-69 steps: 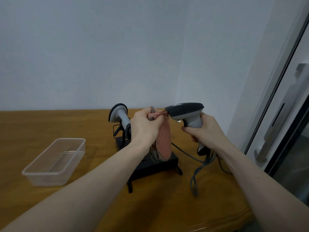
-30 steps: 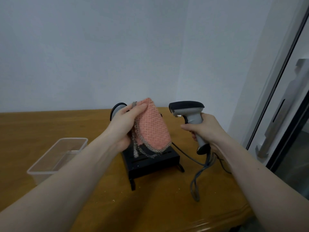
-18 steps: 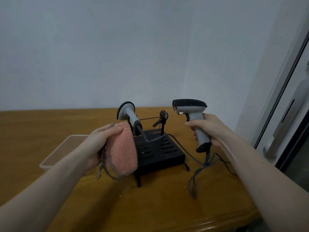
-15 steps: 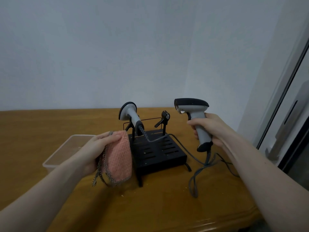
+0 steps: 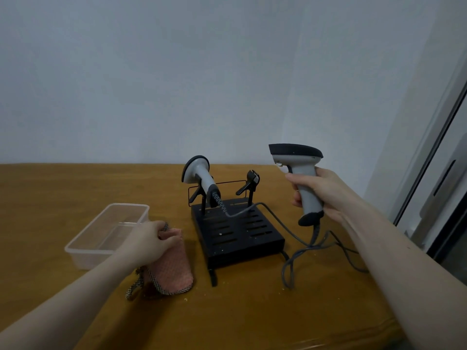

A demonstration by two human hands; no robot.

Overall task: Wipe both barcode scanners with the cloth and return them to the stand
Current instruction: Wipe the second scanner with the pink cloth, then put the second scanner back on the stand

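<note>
My right hand (image 5: 319, 192) grips the handle of a grey and black barcode scanner (image 5: 299, 170), held upright in the air to the right of the black stand (image 5: 238, 232). A second grey scanner (image 5: 201, 179) rests in the stand's left cradle. The right cradle (image 5: 250, 184) holds nothing. My left hand (image 5: 149, 239) holds the top of a pink cloth (image 5: 171, 265) with a checked border; the cloth's lower part lies on the wooden table (image 5: 252, 314), left of the stand.
A clear plastic container (image 5: 107, 234) sits on the table just left of my left hand. Grey cables (image 5: 295, 253) run from both scanners and loop on the table right of the stand. A wall corner and a dark door frame (image 5: 434, 157) stand at the right.
My left hand has carried the cloth away from the held scanner, leftward and down until it touches the table. My right hand keeps the scanner raised, a little farther right.
</note>
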